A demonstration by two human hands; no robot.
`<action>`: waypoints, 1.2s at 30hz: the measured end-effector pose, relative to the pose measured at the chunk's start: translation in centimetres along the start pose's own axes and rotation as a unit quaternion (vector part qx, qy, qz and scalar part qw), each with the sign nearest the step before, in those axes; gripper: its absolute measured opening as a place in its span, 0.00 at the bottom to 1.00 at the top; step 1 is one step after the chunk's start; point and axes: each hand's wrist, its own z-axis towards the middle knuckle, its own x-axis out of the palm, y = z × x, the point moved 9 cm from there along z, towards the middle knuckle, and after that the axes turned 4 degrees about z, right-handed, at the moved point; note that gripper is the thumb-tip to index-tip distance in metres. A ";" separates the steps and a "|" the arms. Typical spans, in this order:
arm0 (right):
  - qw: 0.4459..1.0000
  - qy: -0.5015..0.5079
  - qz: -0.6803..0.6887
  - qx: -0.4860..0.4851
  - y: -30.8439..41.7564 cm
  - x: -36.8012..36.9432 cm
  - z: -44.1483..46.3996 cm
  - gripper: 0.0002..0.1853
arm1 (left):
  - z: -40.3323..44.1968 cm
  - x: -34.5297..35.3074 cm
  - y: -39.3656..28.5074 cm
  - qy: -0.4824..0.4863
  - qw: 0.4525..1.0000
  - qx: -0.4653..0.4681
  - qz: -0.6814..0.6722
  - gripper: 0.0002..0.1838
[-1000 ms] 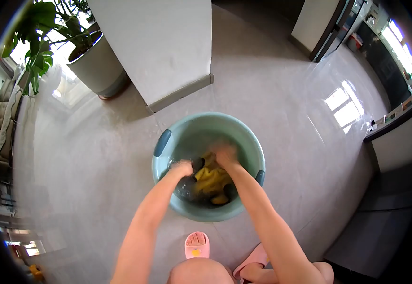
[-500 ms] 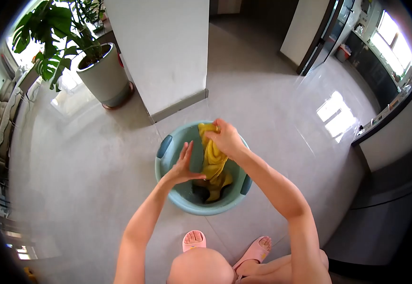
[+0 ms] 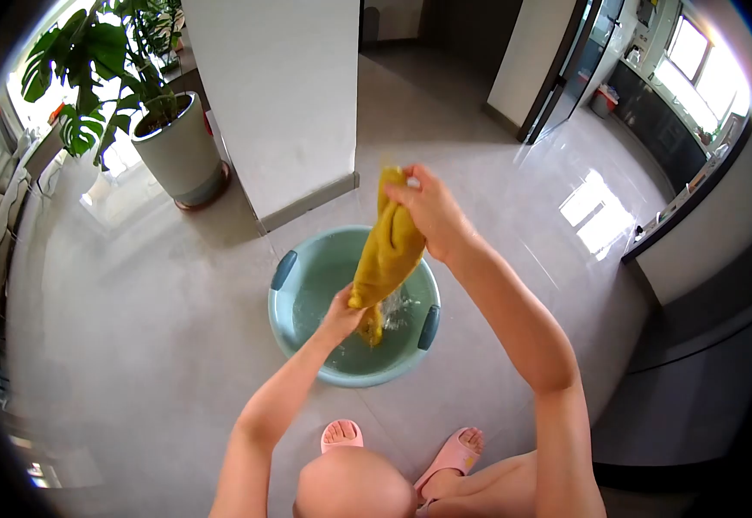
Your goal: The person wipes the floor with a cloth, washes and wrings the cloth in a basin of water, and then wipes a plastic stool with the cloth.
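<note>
A wet yellow cloth (image 3: 391, 250) is stretched up above a green-blue plastic basin (image 3: 283, 298) with water (image 3: 328, 289) in it. My right hand (image 3: 434, 211) pinches the cloth's upper end, raised over the basin's far rim. Lower down, my left hand (image 3: 341, 316) is closed around the cloth, its fingers partly hidden behind the fabric. The cloth's tail hangs below that hand inside the basin, and water splashes beside it.
The basin stands on a grey tiled floor (image 3: 177, 345), just ahead of my feet in pink slippers (image 3: 452, 457). Beyond it is a white pillar (image 3: 277, 104), with a potted plant (image 3: 177, 151) to the left. A dark cabinet (image 3: 695, 388) is at the right.
My right hand has lifted the cloth up out of the basin. My left hand, spread beside the cloth before, has closed around its lower part. Water now splashes below.
</note>
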 end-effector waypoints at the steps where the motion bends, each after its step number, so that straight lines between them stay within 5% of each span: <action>1: 0.999 0.010 -0.045 0.025 -2.9 -0.8 0.2 0.15 | -0.7 -0.6 0.2 -0.003 1.000 -0.001 -0.001 0.16; 5: 0.971 0.080 -0.221 0.038 -19.6 -4.8 1.1 0.20 | -2.2 -4.1 -2.8 -0.047 0.990 -0.004 0.130 0.17; 8: 0.947 0.079 -0.253 0.180 -26.2 -5.2 -1.0 0.25 | -2.4 -4.5 -5.9 -0.040 0.965 0.031 0.259 0.18; 10: 0.836 0.250 -0.415 0.258 -27.3 -3.6 -3.7 0.31 | -2.4 -4.4 -7.8 -0.029 0.951 0.013 0.309 0.19; 12: 0.819 0.274 -0.500 0.060 -21.1 -0.6 -4.9 0.41 | -1.8 -4.6 -7.8 -0.021 0.934 0.020 0.357 0.21; 14: 0.916 0.281 -0.249 -0.143 -15.7 2.5 -5.5 0.53 | -1.1 -3.0 -8.6 0.033 0.928 -0.015 0.370 0.21; 17: 0.926 0.339 -0.162 -0.019 -18.6 5.1 -4.4 0.61 | 0.2 -1.5 -4.6 0.134 0.868 -0.023 0.477 0.21; 21: 0.925 0.303 -0.225 -0.045 -22.4 3.6 -2.4 0.55 | -0.2 -3.1 -2.7 0.115 0.867 0.026 0.484 0.29; 23: 0.914 0.269 -0.303 -0.020 -26.9 1.7 -1.0 0.52 | -2.0 -6.4 -2.5 -0.056 0.847 0.006 0.529 0.37; 24: 0.894 0.234 -0.382 0.001 -29.5 0.6 -0.2 0.49 | -2.1 -7.7 1.7 -0.015 0.824 -0.097 0.557 0.50; 28: 0.858 0.114 -0.495 0.074 -37.2 -0.3 2.5 0.41 | -3.7 -5.4 9.3 0.074 0.753 -0.283 0.589 0.62; 31: 0.795 0.111 -0.596 0.026 -37.8 0.9 2.7 0.34 | -2.2 -5.0 11.8 0.093 0.712 -0.283 0.636 0.62; 32: 0.758 0.180 -0.627 -0.001 -37.9 1.8 2.7 0.30 | -1.7 -5.5 12.6 0.051 0.731 -0.252 0.632 0.50; 33: 0.716 0.247 -0.652 -0.028 -38.1 2.7 2.9 0.26 | -1.2 -6.1 14.2 0.054 0.729 -0.256 0.632 0.50; 34: 0.877 0.144 -0.434 0.145 -40.0 0.3 5.3 0.22 | -0.6 -6.8 15.8 0.066 0.687 -0.254 0.678 0.56; 36: 0.889 0.074 -0.425 0.151 -41.3 -1.6 5.6 0.21 | 1.0 -8.6 20.4 0.084 0.637 -0.261 0.720 0.62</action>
